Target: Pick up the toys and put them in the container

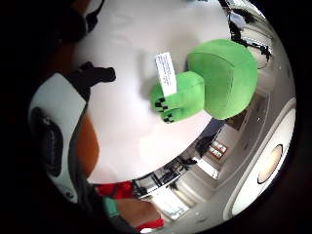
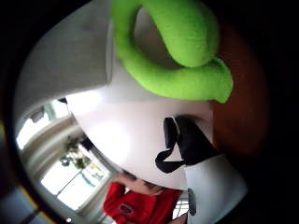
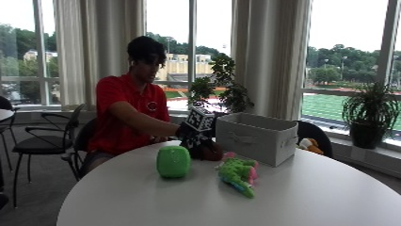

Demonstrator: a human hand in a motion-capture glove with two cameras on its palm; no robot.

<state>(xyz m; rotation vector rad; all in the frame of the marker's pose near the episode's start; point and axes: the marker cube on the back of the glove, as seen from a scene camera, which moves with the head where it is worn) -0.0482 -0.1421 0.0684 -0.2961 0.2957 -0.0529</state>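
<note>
On the round white table point(image 3: 188, 202) a person's gloved right hand point(image 3: 189, 135) is down on a brown toy point(image 3: 212, 151) and grips it, just left of the white fabric container point(image 3: 257, 137). Brown plush presses against the palm point(image 1: 87, 141) in both palm views. A blocky green plush toy point(image 3: 173, 161) with a white tag stands in front of the hand, also seen from the little finger side point(image 1: 214, 83). A green and pink crocodile-like toy point(image 3: 238, 173) lies in front of the container and shows close to the thumb side point(image 2: 182, 70), beside the container wall point(image 2: 65, 56).
An orange and white plush point(image 3: 307, 145) sits on a seat behind the container. Chairs point(image 3: 44, 136) stand at the left, and potted plants point(image 3: 370, 117) line the windows. Bare tabletop stretches toward the near edge.
</note>
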